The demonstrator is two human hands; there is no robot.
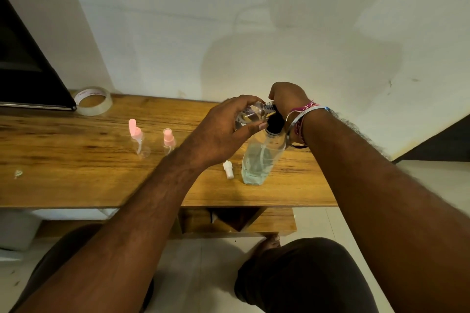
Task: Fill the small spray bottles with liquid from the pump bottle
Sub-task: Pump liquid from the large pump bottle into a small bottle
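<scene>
A clear pump bottle (262,157) with pale liquid stands on the wooden table (76,175). Its black pump head (275,123) is under my right hand (288,98), which grips the top. My left hand (223,132) holds a small clear spray bottle (250,114) tilted on its side, its open mouth right at the pump nozzle. A loose white spray cap (228,170) lies on the table left of the pump bottle. Two small bottles with pink spray tops (138,141) (168,140) stand further left, apart from both hands.
A roll of clear tape (93,100) lies at the back left beside a dark screen (28,68). A small scrap (17,173) sits near the left edge. The wall is close behind the table. My knees are below the table's front edge.
</scene>
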